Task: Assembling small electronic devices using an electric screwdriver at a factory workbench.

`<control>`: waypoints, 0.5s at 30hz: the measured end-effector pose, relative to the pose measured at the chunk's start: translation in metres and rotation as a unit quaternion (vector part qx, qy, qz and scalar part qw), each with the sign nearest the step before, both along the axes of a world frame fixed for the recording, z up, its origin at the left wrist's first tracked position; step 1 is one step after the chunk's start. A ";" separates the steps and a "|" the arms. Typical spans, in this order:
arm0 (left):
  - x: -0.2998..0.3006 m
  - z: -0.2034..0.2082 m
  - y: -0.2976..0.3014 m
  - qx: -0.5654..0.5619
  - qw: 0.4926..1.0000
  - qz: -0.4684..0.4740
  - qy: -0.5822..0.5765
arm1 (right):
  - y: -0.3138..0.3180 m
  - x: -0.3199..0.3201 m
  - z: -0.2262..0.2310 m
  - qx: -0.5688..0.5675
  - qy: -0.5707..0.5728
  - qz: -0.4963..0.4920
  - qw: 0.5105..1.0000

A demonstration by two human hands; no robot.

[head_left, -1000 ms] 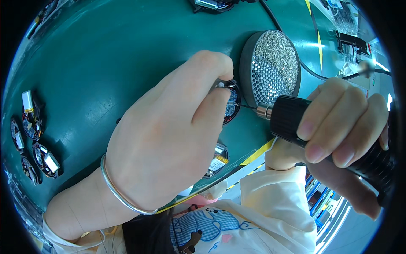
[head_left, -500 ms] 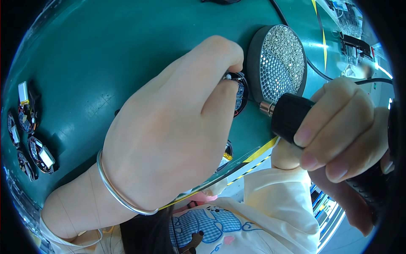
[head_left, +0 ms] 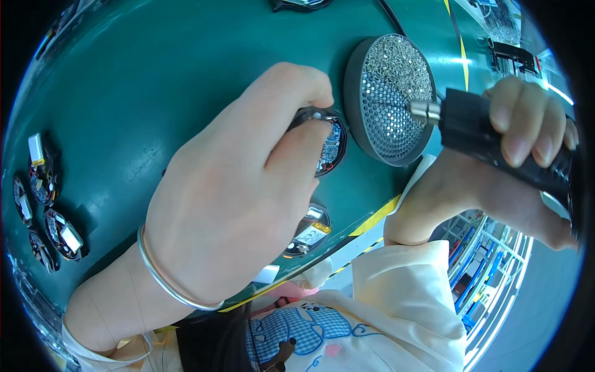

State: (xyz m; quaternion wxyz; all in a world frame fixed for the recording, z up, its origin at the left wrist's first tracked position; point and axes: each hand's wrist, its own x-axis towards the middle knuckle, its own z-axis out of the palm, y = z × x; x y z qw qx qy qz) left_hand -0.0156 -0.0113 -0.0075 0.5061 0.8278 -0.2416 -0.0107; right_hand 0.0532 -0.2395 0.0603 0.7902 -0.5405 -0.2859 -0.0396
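My left hand (head_left: 229, 170) pinches a round black housing with a blue circuit board (head_left: 333, 150) between thumb and fingers, on the green table. In my right hand (head_left: 527, 127) is a black electric screwdriver (head_left: 468, 124), its fingers wrapped round the body. The driver's metal tip reaches over a round grey screw tray (head_left: 354, 102) with a perforated plate and many small silver screws. That tray stands just right of the held housing. A second round housing with a battery (head_left: 313, 234) lies near the table edge, partly behind my left hand.
Several open round housings with pale batteries (head_left: 63, 234) lie at the far left. Another dark part (head_left: 304, 5) is cut off at the top edge. A black cable (head_left: 392, 17) runs behind the screw tray. Yellow-black tape (head_left: 375, 218) marks the table's near edge.
My right hand has raised the screwdriver, moving its tip from beside the held housing up over the screws in the tray. The left hand still pinches the housing.
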 end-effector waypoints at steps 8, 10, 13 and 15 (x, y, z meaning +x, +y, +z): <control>0.004 0.005 0.001 0.012 1.000 0.010 0.000 | 0.006 0.010 -0.022 -0.113 -0.072 0.087 0.987; 0.011 0.023 -0.001 0.062 0.998 -0.005 0.005 | 0.008 0.012 -0.021 -0.126 -0.082 0.097 0.984; 0.011 0.031 -0.001 0.113 0.993 -0.017 0.005 | 0.010 0.011 -0.017 -0.123 -0.080 0.109 0.983; 0.004 0.021 0.001 0.116 0.993 -0.014 0.002 | 0.008 0.003 -0.014 -0.106 -0.065 0.114 0.986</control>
